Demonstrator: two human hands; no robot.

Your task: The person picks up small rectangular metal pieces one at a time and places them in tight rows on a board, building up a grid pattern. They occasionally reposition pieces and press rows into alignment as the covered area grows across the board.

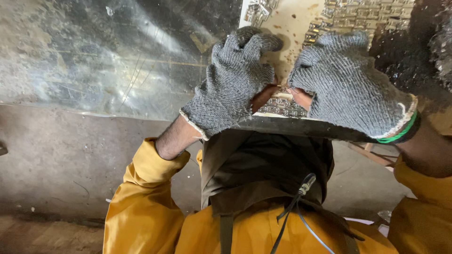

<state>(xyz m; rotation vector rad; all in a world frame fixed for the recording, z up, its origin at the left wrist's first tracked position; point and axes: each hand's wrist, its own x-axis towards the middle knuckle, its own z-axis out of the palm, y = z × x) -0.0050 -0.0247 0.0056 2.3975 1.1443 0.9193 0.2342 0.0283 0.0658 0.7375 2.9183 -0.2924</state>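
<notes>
From my remote seat I watched both hands meet just above the middle of the frame. The left hand (pixel 233 82) wore a grey knitted glove, its fingers curled over tightly, and the bare fingertip that poked out of the glove pinched a small metal piece (pixel 282 87) at the point where the two hands came together. The right hand (pixel 348 82), in a matching grey glove with a green cuff band, was closed down the same way from the other side, its exposed fingertip pressed to the same piece. So both grips were narrow, pinching that one small part between them; how the part itself was shaped I could not tell, as the gloves covered most of it.

Directly beneath the hands lay a heap of small shiny metal parts (pixel 282 107), resting on a pale, rust-spotted board (pixel 292 23) that ran to the top centre of the frame. More of the same parts sat in packed rows (pixel 362 16) at the upper right of the board, and a smaller cluster (pixel 258 10) at its top left corner. A dark metal edge (pixel 301 127) crossed below the heap.

The upper left of the frame was filled by a scratched, dull metal sheet (pixel 108 56). Yellow sleeves (pixel 141 207) and a dark apron (pixel 263 174) took up the bottom.
</notes>
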